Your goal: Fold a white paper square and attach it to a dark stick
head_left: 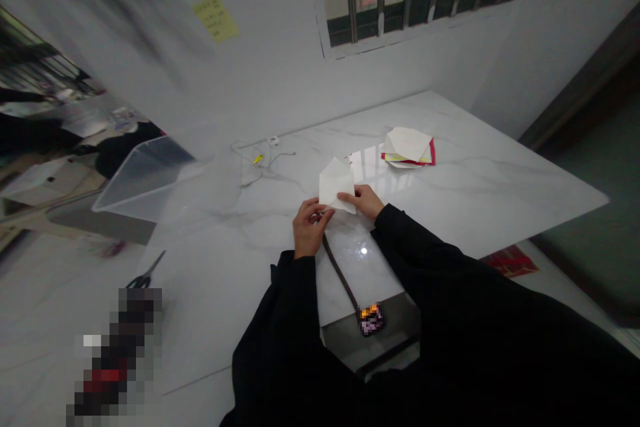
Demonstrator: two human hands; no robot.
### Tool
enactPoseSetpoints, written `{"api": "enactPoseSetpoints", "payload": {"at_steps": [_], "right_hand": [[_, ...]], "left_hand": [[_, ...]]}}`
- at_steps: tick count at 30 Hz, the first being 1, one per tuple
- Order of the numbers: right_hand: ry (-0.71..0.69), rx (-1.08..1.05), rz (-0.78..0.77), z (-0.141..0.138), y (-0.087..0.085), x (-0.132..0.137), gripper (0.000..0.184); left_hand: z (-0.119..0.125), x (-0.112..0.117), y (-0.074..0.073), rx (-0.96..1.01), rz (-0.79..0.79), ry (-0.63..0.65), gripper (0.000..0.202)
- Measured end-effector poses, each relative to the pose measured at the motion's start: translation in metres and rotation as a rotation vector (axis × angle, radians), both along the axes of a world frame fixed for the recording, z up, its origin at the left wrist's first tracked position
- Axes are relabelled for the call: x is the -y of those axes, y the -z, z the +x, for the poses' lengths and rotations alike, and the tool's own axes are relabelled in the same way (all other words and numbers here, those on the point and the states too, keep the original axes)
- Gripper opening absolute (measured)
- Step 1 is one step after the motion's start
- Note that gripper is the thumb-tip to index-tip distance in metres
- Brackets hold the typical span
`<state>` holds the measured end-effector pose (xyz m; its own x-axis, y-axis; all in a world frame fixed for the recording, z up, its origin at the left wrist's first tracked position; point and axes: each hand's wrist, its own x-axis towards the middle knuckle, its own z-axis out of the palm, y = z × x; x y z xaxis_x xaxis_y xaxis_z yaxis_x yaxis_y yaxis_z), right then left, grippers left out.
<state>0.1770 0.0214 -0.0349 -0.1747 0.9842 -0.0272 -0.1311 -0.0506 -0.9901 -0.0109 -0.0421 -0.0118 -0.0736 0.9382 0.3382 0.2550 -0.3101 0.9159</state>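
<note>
A small white envelope (336, 181) with its pointed flap up is held between my two hands above the marble-patterned table (240, 233). My left hand (309, 227) pinches its lower left corner between thumb and fingers. On the right edge, my right hand (367, 201) grips it, with the thumb lying across the front and the other fingers behind, mostly hidden. Further back to the right lies a pile of white envelopes (409, 143) with red and yellow paper showing beneath them.
Left of centre are a thin white cable (250, 177) and a yellow piece (258, 159). A clear plastic bin (145, 177) and scissors (145, 273) are at left. A dark strap (340, 273) hangs in front of me. A yellow note (216, 19) is on the wall.
</note>
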Motion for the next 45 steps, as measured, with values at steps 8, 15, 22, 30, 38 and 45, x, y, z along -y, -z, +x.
{"api": "enactPoseSetpoints", "payload": {"at_steps": [8, 15, 22, 30, 38, 45], "right_hand": [[-0.061, 0.015, 0.044, 0.000, -0.001, 0.001, 0.046], [-0.128, 0.086, 0.080, 0.000, 0.005, 0.001, 0.050], [-0.157, 0.126, 0.127, 0.000, 0.005, 0.002, 0.051], [-0.142, 0.117, 0.152, 0.002, 0.000, 0.004, 0.048], [-0.141, -0.010, 0.077, -0.001, -0.005, 0.005, 0.055], [-0.176, -0.068, 0.078, -0.003, -0.001, 0.005, 0.048]], "left_hand": [[0.004, -0.001, 0.004, 0.070, -0.023, 0.009, 0.029], [0.004, -0.003, 0.001, 0.150, -0.078, 0.002, 0.035], [0.003, -0.004, 0.001, 0.252, -0.087, 0.023, 0.082], [0.000, -0.004, 0.003, 0.263, -0.133, 0.024, 0.091], [-0.003, -0.007, 0.006, 0.229, -0.127, -0.006, 0.081], [-0.002, -0.006, 0.004, 0.176, -0.206, -0.031, 0.082]]}}
